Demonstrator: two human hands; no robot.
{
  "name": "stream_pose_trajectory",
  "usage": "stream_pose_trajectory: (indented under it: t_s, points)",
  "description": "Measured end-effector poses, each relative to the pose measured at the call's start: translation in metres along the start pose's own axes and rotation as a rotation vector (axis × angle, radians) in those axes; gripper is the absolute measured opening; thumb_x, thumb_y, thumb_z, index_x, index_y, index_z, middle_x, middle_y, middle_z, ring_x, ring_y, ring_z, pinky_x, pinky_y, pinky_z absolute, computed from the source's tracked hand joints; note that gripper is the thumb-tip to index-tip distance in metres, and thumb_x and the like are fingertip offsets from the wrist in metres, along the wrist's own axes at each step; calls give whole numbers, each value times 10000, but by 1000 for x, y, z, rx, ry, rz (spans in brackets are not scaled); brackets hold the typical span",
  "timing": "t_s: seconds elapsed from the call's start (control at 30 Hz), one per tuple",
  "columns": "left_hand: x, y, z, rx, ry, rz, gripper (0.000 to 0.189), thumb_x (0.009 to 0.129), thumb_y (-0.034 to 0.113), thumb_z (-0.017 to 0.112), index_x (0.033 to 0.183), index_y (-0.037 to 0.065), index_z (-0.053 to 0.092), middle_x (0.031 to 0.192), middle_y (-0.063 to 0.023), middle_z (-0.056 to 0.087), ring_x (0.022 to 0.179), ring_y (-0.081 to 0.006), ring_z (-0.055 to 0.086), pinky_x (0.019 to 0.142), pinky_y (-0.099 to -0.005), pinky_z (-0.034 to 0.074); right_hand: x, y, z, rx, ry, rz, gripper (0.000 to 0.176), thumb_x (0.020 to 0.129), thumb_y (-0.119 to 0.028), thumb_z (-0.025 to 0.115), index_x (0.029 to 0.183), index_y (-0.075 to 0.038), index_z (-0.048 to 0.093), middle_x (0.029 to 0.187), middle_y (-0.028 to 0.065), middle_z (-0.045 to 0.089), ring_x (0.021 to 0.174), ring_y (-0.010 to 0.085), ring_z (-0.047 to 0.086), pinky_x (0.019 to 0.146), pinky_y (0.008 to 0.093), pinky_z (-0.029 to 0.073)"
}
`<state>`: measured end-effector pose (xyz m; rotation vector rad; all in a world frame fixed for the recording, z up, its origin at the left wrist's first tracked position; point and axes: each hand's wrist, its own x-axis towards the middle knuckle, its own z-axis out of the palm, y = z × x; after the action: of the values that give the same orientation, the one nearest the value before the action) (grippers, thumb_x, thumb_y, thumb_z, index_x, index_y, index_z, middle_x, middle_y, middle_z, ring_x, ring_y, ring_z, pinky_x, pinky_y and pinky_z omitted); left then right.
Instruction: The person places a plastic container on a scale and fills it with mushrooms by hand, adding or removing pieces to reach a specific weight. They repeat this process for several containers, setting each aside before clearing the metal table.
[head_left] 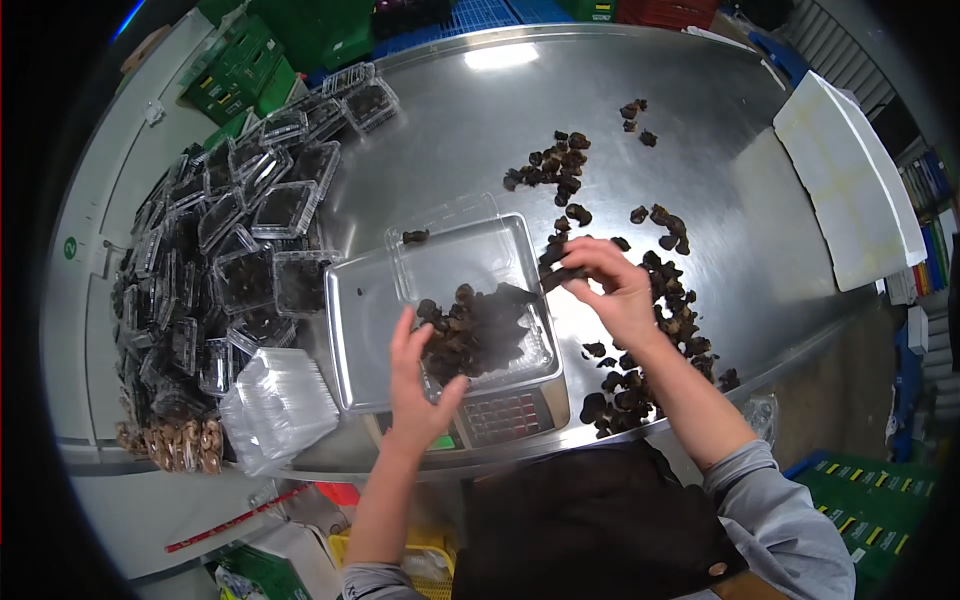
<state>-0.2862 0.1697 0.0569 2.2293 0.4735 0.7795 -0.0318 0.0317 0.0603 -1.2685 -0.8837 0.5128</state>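
Observation:
A clear plastic clamshell box (530, 365) lies open on a weighing scale (350, 340) with a metal pan. Dark, crinkled pieces that look like wood ear mushrooms (485, 330) are heaped in the box. My left hand (420, 385) is at the box's left side, thumb and fingers spread around the heap. Just right of the scale, my right hand (620, 295) pinches a dark wood ear mushroom (562, 278) between thumb and fingers. One small piece (415, 236) rests on the box's raised lid.
Loose mushrooms (680, 310) are strewn over the steel table (690, 110) to the right and behind. Filled clamshell boxes (285, 210) pile up at left, beside a stack of nested clear trays (280, 410). A white foam box (845, 180) stands at far right.

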Motion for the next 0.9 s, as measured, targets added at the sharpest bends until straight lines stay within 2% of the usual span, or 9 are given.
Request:
stream_pose_trajectory:
  t_s: [0.13,0.2,0.3,0.37,0.53,0.6,0.67,0.73,0.9]
  points:
    - [5,-16,-21,-105,93,-112,560,802,156,639,1311,0,467,1417,-214,429,1331,-324,402,1101,-418,315,-17,30,-53,-399,113,149,206,799,2,690,1000,-43,688,1095,67,631,1016,164,613,860,292,514]
    - [16,-19,-30,-202,172,-178,493,825,142,620,1277,-16,500,1366,-202,485,1294,-300,444,1087,-400,332,-32,47,-78,-649,8,179,180,800,-16,684,979,-22,678,1053,84,646,989,192,623,856,304,506]
    - [38,-30,-40,-248,263,-283,396,862,115,596,1229,-25,552,1280,-170,569,1213,-259,517,1049,-373,371,-45,59,-91,-702,-9,179,161,800,-34,676,960,-20,664,1065,107,638,1014,254,612,893,336,481]
    - [58,-34,-42,-201,262,-326,363,874,102,590,1217,-18,570,1246,-150,598,1169,-242,549,1024,-362,395,-46,63,-97,-710,-4,179,166,796,-34,674,961,-28,665,1078,109,636,1053,267,597,922,347,466]
    - [112,-30,-26,168,20,-290,365,827,45,602,1191,22,587,1196,-162,615,1079,-302,592,958,-369,442,-43,62,-93,-1319,-287,124,325,770,-61,683,1089,-53,620,1267,135,559,1238,302,483,1030,370,387]
    - [126,-44,-11,235,-22,-191,355,813,25,590,1167,19,595,1171,-175,613,1065,-332,584,943,-384,450,-31,38,-74,-1274,-296,111,402,780,-71,681,1168,-39,578,1317,156,519,1268,306,473,1047,388,395]
    - [136,-60,3,299,-65,-86,346,798,4,579,1144,15,603,1147,-189,612,1052,-362,576,929,-399,458,-19,13,-46,-901,-179,30,388,811,-91,677,1182,-46,572,1287,145,535,1189,306,531,1002,391,436]
    - [145,-71,14,548,-227,-26,381,791,-10,575,1169,39,586,1186,-154,593,1116,-345,545,937,-399,466,-10,-6,-17,-647,-209,117,375,834,-103,671,1191,-49,566,1256,132,548,1087,314,572,951,398,469]
    - [148,-78,32,648,-209,-8,311,760,-49,586,1057,32,629,1034,-161,595,1019,-346,554,887,-421,468,-3,0,32,-758,-300,-158,355,813,-80,675,1155,-52,585,1103,118,595,1030,286,547,911,392,471]
